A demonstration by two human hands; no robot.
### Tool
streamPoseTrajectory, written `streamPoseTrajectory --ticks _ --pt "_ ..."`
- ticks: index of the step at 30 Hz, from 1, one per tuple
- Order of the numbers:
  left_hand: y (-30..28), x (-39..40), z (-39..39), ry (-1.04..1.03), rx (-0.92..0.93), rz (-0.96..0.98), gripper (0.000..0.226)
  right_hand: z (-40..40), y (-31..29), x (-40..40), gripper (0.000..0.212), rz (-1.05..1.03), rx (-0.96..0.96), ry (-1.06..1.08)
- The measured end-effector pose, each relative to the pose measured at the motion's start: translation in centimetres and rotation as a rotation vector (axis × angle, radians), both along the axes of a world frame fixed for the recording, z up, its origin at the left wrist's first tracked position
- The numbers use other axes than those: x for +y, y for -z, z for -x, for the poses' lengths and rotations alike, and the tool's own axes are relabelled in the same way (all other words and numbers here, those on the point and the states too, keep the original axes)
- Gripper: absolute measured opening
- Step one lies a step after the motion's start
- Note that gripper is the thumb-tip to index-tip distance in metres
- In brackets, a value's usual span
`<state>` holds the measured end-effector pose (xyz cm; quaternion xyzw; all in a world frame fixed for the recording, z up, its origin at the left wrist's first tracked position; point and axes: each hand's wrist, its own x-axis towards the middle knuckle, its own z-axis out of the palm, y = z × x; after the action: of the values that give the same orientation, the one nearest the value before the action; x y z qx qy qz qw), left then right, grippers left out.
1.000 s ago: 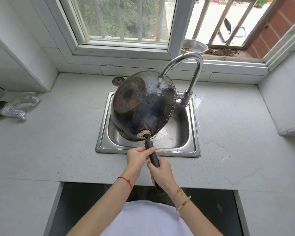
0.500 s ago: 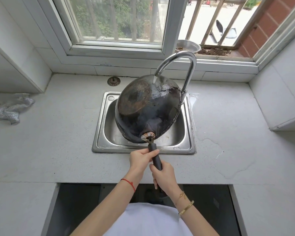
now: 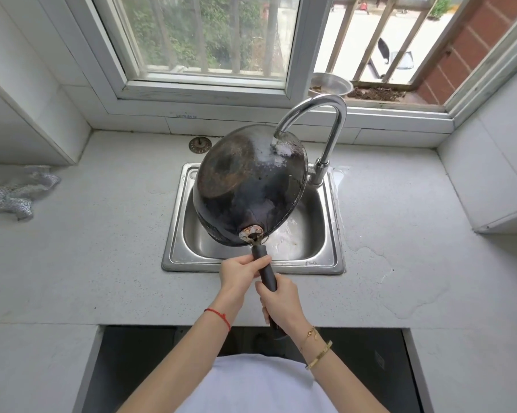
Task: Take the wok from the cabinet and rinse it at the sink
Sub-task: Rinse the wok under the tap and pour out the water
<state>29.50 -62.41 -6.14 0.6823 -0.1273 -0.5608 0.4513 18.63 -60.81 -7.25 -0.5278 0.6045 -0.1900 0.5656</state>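
- Wok (image 3: 251, 186) hangs tilted over the sink (image 3: 325, 257), its blackened underside facing you, its rim toward the far right corner of the sink.
- Your left hand (image 3: 239, 271) has its fingers clamped round the wok's handle (image 3: 266, 271) just above the sink's near edge.
- Your right hand (image 3: 282, 302) grips the same handle lower down, fingers wrapped closed, just nearer you than the sink.
- Water from the faucet (image 3: 325, 120) at the sink's far right corner strikes the wok's upper side.
- A crumpled cloth (image 3: 18, 189) lies on the counter (image 3: 102, 248), well left of the sink.
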Motion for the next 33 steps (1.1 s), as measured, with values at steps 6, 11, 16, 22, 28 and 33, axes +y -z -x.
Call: streamPoseTrajectory --ticks 6,11,16,22,28,33 --pt "0.6 1.2 -0.3 -0.036 0.05 0.035 0.019 0.2 0.1 0.6 0.007 0.073 0.04 -0.068" --pt "1.0 2.3 0.0 0.002 0.065 0.067 0.017 0.6 0.3 1.5 0.005 0.133 0.128 -0.109" --pt "1.3 3.3 0.4 0.028 0.055 0.06 0.014 1.0 0.7 2.5 0.001 0.176 0.213 -0.112" --pt "0.7 3.8 0.3 0.035 0.107 0.097 0.015 0.5 0.7 3.6 0.015 0.239 0.261 -0.01" --pt "0.3 3.9 0.3 0.072 0.272 0.174 0.024 0.5 0.6 3.8 0.016 0.188 0.237 0.134" --pt "0.6 3.8 0.7 0.175 0.315 0.208 0.008 0.8 0.5 4.2 0.018 0.159 0.235 0.221"
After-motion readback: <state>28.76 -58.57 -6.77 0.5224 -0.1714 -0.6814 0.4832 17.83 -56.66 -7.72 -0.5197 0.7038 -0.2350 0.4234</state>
